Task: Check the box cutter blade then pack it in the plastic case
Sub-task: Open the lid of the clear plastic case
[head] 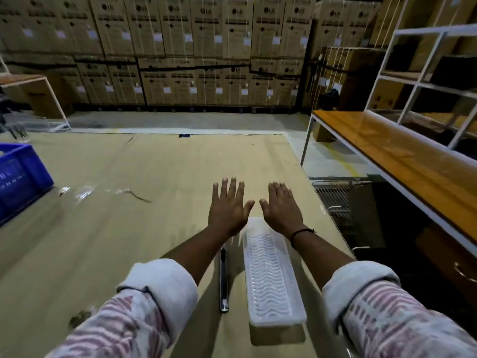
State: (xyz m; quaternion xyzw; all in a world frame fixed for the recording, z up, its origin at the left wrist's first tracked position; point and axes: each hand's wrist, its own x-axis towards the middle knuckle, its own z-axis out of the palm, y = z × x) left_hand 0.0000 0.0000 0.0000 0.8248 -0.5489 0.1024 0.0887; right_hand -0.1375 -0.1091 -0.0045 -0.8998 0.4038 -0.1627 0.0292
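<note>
Head view: both my hands are out flat over the cardboard sheet point(154, 177), palms down, fingers spread, holding nothing. Left hand point(228, 209) and right hand point(281, 208) sit side by side, thumbs nearly meeting but apart.

Landmark is the case point(272, 277): clear plastic, long and narrow, wavy ribbed top, lying on the sheet lengthwise away from me. Can't tell if its lid is latched.

Cutter point(223, 280) lies on the sheet just left of the case, parallel to it, a narrow gap between them, not touching. Dark slim body, near end shiny. Blade state not readable, too small and blurred.

Left hand is beyond the case's far end and to its left, past the cutter's far tip; my left forearm crosses above that tip. Right hand is over and just beyond the case's far end, wrist above the far right corner. Neither hand touches cutter or case as far as I can see.

Black band point(300, 235) on right wrist. Sleeves rolled to the forearms.

Blue crate point(20, 177) well left of the case, at the sheet's edge. Wooden bench point(400, 156) right of the case, off the sheet. Stacked cartons point(180, 47) far beyond it.
</note>
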